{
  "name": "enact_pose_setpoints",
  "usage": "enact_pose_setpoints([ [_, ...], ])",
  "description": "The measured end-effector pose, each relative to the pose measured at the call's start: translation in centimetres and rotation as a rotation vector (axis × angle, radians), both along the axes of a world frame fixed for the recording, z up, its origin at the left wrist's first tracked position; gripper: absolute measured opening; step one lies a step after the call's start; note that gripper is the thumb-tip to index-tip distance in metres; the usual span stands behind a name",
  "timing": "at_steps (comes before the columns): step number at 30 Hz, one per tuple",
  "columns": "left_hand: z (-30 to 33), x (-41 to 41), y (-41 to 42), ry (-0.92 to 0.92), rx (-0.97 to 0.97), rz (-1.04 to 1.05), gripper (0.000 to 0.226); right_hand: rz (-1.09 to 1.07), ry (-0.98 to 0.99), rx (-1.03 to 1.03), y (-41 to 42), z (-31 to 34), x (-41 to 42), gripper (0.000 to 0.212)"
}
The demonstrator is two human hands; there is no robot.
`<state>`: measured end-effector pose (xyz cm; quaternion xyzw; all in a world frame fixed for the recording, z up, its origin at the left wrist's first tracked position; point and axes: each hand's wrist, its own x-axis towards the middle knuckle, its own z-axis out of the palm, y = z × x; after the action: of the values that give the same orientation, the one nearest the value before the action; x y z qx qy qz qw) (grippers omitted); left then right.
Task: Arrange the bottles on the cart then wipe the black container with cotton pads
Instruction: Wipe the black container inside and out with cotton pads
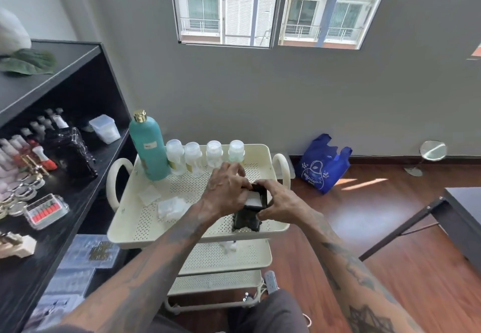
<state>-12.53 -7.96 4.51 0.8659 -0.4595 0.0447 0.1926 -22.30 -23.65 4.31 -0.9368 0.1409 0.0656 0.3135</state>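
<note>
A black container stands at the front right of the cream cart's top tray, with white cotton pads showing in its open top. My left hand grips its upper left edge. My right hand holds its right side, thumb curled low on the front. Along the tray's far edge stand a tall teal bottle with a gold cap and several small clear bottles in a row. Loose cotton pads lie on the tray to the left of the container.
A black shelf unit at the left holds nail polish bottles, jars and a clear box. A blue bag leans on the grey wall. A dark table stands at the right. The cart's lower trays are under my arms.
</note>
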Motion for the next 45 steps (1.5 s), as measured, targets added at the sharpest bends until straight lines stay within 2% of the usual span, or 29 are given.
enact_pose_setpoints([
  [2,0.0,0.2,1.0,-0.102,0.055,-0.092,0.029,0.003,-0.005,-0.005,0.0,0.0,0.0,0.086],
  [4,0.0,0.2,1.9,-0.105,0.200,-0.161,0.031,0.001,-0.010,-0.008,-0.1,-0.1,0.2,0.085],
  [9,1.2,-1.5,0.7,-0.091,0.521,-0.122,0.061,-0.006,0.000,0.000,-0.1,0.1,0.5,0.087],
  [11,1.8,-1.4,0.5,-0.084,0.553,-0.137,0.057,-0.002,0.007,-0.013,0.0,0.1,0.5,0.086],
  [13,1.9,-0.5,1.5,-0.021,0.447,-0.191,0.044,0.004,0.015,-0.030,0.1,0.1,0.5,0.086],
  [15,1.2,0.9,3.7,0.038,0.196,-0.179,0.046,0.007,0.026,-0.037,0.1,0.0,0.5,0.087],
  [17,-0.1,2.6,6.8,0.107,-0.048,0.000,0.042,0.004,0.039,-0.044,0.1,0.1,0.5,0.088],
  [18,-1.1,3.7,8.6,0.145,-0.104,0.117,0.038,-0.001,0.045,-0.052,0.2,0.1,0.5,0.089],
  [20,-3.3,5.6,11.8,0.246,-0.038,0.306,0.034,-0.014,0.062,-0.068,0.4,0.2,0.5,0.091],
  [23,-6.1,6.2,14.7,0.439,0.180,0.387,0.033,-0.012,0.096,-0.130,1.0,0.9,0.3,0.095],
  [26,-8.0,5.7,15.6,0.499,0.154,0.403,0.039,0.033,0.198,-0.309,2.1,2.7,-0.1,0.103],
  [28,-8.4,5.8,15.9,0.488,0.083,0.431,0.033,0.009,0.135,-0.433,3.5,4.1,-0.6,0.102],
  [29,-8.4,6.0,16.1,0.491,0.064,0.444,0.030,-0.020,0.017,-0.465,4.5,4.8,-0.7,0.093],
  [31,-8.5,6.1,16.7,0.497,0.043,0.477,0.027,-0.047,-0.286,-0.405,7.3,5.6,-0.1,0.063],
  [32,-8.6,6.1,17.1,0.491,0.033,0.497,0.026,-0.030,-0.369,-0.345,8.9,5.5,0.7,0.047],
  [33,-8.8,6.0,17.5,0.492,0.023,0.518,0.026,0.018,-0.372,-0.305,10.5,5.0,1.8,0.035],
  [35,-9.2,6.0,18.2,0.498,-0.003,0.554,0.025,0.168,-0.230,-0.286,13.2,2.7,4.6,0.026],
  [37,-9.6,6.1,18.5,0.501,-0.035,0.584,0.023,0.254,-0.050,-0.277,14.9,-0.8,7.3,0.029],
  [39,-9.7,6.2,18.4,0.502,-0.049,0.609,0.021,0.283,0.049,-0.282,15.9,-4.0,9.3,0.035],
  [42,-9.7,6.1,17.9,0.486,-0.036,0.622,0.020,0.294,0.067,-0.299,16.4,-7.2,10.6,0.037],
  [45,-9.9,6.2,17.6,0.469,-0.031,0.624,0.018,0.273,0.015,-0.314,16.3,-8.2,10.9,0.025],
])
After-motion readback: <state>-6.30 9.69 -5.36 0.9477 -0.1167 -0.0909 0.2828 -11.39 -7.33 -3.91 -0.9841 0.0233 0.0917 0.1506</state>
